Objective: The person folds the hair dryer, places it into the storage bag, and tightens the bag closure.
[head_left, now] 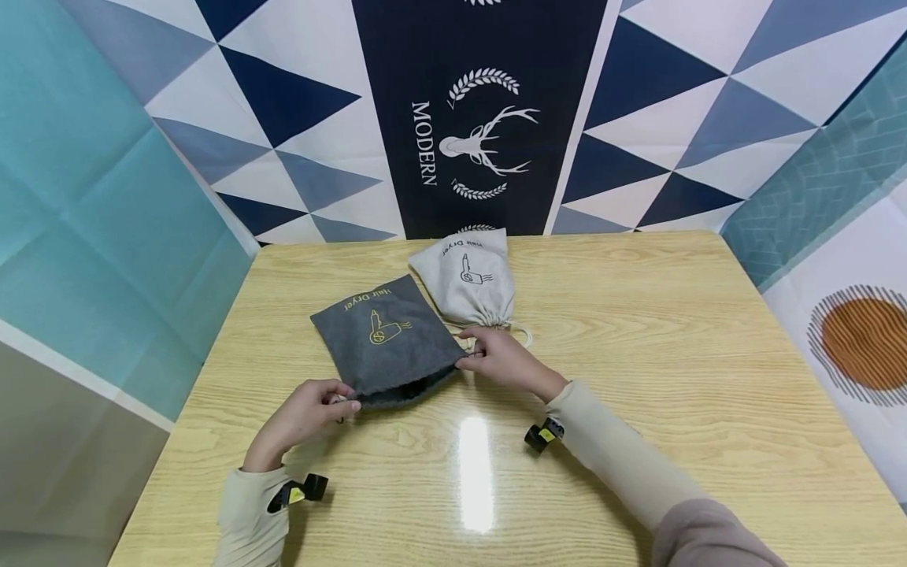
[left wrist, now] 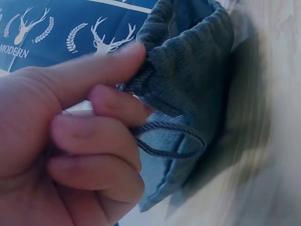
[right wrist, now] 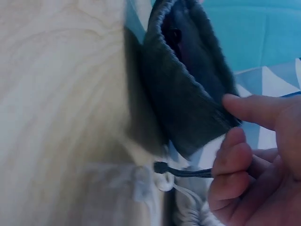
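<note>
A dark grey drawstring bag (head_left: 386, 354), printed in yellow with "Hair Dryer" and a dryer outline, lies on the table with its gaping mouth toward me. My left hand (head_left: 305, 413) pinches the left corner of the mouth between thumb and fingers. At the opposite corner, my right hand (head_left: 506, 361) pinches the rim. A loop of dark cord (left wrist: 200, 136) hangs by the left fingers in the left wrist view. The right wrist view shows a knotted cord end (right wrist: 161, 167) beside the curled right fingers, and something dark inside the bag, too dim to identify.
A beige drawstring bag (head_left: 471, 276) with a black dryer print lies behind the grey one, its gathered neck and white cord (head_left: 523, 332) close to my right hand. The wooden table (head_left: 638, 331) meets a patterned cloth wall (head_left: 305, 118) at the back.
</note>
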Motion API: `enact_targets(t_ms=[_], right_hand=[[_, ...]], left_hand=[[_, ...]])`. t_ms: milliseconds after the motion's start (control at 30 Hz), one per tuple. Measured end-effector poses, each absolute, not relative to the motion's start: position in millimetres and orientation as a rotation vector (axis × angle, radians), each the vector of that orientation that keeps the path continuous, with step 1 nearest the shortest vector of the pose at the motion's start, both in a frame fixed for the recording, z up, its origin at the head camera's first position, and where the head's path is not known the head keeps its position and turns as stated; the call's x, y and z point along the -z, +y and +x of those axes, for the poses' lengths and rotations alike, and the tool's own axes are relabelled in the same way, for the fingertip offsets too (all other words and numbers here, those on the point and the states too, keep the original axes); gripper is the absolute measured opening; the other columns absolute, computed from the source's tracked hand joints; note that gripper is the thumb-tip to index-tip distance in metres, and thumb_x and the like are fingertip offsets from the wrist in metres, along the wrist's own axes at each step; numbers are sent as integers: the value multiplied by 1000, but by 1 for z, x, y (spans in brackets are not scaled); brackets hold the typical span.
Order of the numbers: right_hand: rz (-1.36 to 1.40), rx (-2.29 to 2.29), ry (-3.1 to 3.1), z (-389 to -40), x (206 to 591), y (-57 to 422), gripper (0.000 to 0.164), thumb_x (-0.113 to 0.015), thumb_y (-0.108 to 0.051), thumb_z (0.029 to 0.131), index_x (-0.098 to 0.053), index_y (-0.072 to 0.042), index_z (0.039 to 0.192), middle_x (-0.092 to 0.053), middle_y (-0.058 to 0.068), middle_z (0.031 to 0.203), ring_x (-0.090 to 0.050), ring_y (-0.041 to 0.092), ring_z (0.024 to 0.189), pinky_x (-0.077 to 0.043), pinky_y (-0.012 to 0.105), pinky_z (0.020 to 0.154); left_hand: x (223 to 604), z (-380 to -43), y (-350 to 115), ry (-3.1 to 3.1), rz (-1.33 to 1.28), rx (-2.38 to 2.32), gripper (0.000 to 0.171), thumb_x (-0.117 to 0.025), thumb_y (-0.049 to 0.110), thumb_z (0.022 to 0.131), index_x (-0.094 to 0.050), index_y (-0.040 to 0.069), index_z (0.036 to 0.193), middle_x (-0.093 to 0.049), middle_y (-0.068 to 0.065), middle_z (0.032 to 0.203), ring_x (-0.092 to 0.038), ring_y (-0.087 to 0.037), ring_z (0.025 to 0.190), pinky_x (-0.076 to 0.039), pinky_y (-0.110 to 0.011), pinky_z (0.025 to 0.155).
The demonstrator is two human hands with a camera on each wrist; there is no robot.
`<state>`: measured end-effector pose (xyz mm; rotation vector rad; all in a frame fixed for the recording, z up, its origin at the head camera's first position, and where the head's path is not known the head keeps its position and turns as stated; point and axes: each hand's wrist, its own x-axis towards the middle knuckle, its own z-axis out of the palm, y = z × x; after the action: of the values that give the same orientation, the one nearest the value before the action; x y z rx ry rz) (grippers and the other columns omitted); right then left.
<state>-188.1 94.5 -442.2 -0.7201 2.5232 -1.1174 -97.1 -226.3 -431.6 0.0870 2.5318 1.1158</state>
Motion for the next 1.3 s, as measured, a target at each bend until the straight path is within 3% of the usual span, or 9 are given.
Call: enact_targets(t_ms=[167, 367, 533, 600, 667, 800, 933, 1100, 1300], right_hand=[[-808, 1015, 2503, -189, 435, 100, 39, -70, -26, 90, -67, 1, 117, -57, -3, 65, -46, 6, 57, -41, 23, 59], [-891, 922, 2400, -187, 434, 106, 28, -57, -28, 99, -74, -7, 93, -51, -5, 63, -38, 6, 52, -36, 22, 56], [-927, 867, 2383, -186, 432, 109, 32, -53, -23, 101, -68, -3, 82, -46, -6, 60, -37, 6, 51, -35, 21, 55], [-947, 851, 2396, -187, 432, 110, 31, -53, -21, 101, -68, -3, 82, -48, -5, 62, -38, 5, 53, -36, 21, 57], [-957, 846, 2411, -187, 432, 111, 28, -53, -19, 101, -69, -4, 84, -54, -2, 65, -41, 5, 55, -38, 22, 58], [-941, 848, 2459, -186, 430, 113, 27, -53, -18, 100, -70, -6, 84, -62, 4, 71, -45, 6, 58, -40, 23, 61], [-959, 851, 2468, -186, 428, 115, 29, -53, -19, 101, -66, -4, 80, -55, -3, 67, -42, 5, 57, -39, 23, 61], [-1031, 856, 2381, -184, 424, 119, 29, -51, -20, 102, -63, -3, 81, -46, -7, 66, -39, 4, 56, -38, 22, 60], [-980, 894, 2424, -185, 422, 125, 29, -49, -21, 103, -67, -6, 86, -58, 5, 70, -40, 6, 55, -39, 23, 60]], left_hand=[[426, -94, -230, 2598, 103, -1032, 19, -62, 24, 95, -71, 6, 97, -56, -4, 68, -44, -12, 60, -38, -27, 58], [420, -88, -234, 2610, 199, -968, 21, -61, 22, 96, -71, 8, 84, -50, -2, 61, -34, -9, 52, -32, -25, 53], [418, -84, -239, 2521, 256, -983, 22, -61, 23, 96, -74, 7, 87, -69, -4, 80, -46, -9, 60, -37, -24, 56], [418, -83, -241, 2503, 284, -979, 22, -61, 24, 96, -75, 8, 90, -73, -6, 90, -53, -12, 66, -41, -25, 60], [420, -83, -242, 2493, 292, -965, 26, -59, 26, 97, -73, 6, 88, -71, -7, 87, -55, -14, 68, -42, -27, 61], [421, -84, -245, 2470, 229, -989, 33, -52, 27, 101, -62, 4, 80, -55, -3, 70, -41, -11, 57, -36, -27, 57], [423, -85, -248, 2461, 181, -1068, 39, -46, 29, 104, -53, 3, 77, -42, 0, 64, -32, -11, 53, -33, -27, 56], [424, -86, -254, 2503, 223, -1186, 38, -48, 30, 103, -57, 0, 82, -56, -10, 81, -45, -16, 67, -37, -27, 62], [427, -89, -256, 2564, 206, -1284, 41, -49, 31, 103, -55, -2, 79, -60, -15, 100, -50, -21, 83, -40, -28, 68]])
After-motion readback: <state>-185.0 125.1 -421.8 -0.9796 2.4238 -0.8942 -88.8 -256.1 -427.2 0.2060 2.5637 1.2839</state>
